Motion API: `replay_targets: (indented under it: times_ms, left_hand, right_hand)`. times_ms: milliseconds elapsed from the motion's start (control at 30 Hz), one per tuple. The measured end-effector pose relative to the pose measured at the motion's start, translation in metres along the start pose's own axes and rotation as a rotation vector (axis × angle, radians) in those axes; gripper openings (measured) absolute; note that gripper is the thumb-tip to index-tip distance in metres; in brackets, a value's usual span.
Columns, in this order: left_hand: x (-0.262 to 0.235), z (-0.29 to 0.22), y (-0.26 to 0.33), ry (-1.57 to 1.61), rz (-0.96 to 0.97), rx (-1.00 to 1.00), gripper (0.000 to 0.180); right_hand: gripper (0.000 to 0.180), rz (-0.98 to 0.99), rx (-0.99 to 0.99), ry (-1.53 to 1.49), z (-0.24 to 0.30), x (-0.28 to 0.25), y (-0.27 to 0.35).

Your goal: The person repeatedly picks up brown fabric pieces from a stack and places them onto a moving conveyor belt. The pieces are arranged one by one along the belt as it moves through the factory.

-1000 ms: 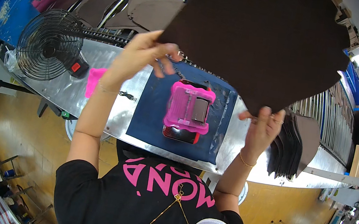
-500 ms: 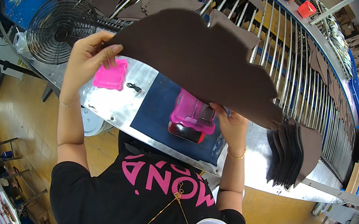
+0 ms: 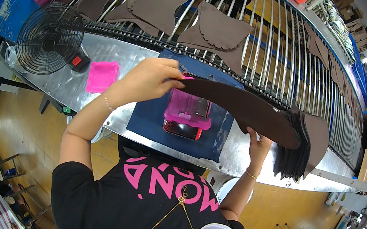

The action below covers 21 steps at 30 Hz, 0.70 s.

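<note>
My left hand (image 3: 143, 81) pinches one end of a big dark brown sheet (image 3: 245, 111), fingers closed tight on its edge. My right hand (image 3: 258, 146) grips the sheet from below near its other end, fingers curled round it. The sheet hangs almost edge-on above the metal surface (image 3: 108, 52), over a pink box (image 3: 187, 112) on a blue mat (image 3: 154, 124), and reaches a stack of dark pieces (image 3: 303, 145) on my right. A black fan (image 3: 48, 39) and a pink pad (image 3: 102, 76) sit to my left.
</note>
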State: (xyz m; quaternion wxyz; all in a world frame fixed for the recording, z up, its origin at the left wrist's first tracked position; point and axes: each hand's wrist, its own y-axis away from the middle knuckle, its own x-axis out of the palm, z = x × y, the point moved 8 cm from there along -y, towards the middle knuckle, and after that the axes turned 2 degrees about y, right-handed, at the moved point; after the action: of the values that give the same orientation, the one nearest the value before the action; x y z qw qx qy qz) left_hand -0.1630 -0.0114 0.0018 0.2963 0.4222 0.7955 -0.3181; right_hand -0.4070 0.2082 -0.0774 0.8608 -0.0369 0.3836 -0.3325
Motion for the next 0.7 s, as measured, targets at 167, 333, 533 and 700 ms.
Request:
replay_targets:
  times_ms: [167, 333, 533, 700]
  left_hand:
    - [0.040, -0.037, -0.035, -0.108, 0.051, 0.166, 0.012]
    - [0.064, -0.071, -0.073, -0.041, 0.152, 0.270, 0.032]
    - [-0.030, -0.116, -0.141, 0.131, -0.297, 0.484, 0.090]
    - [-0.035, -0.132, -0.146, -0.233, -0.333, 0.655, 0.049]
  right_hand:
    - [0.019, -0.232, 0.137, -0.057, -0.051, -0.074, 0.027]
    - [0.029, -0.606, 0.143, -0.212, -0.024, -0.168, 0.032]
    - [0.022, -0.642, -0.030, 0.357, 0.059, -0.227, -0.014]
    - [0.018, -0.364, -0.375, 0.954, 0.133, -0.185, -0.070]
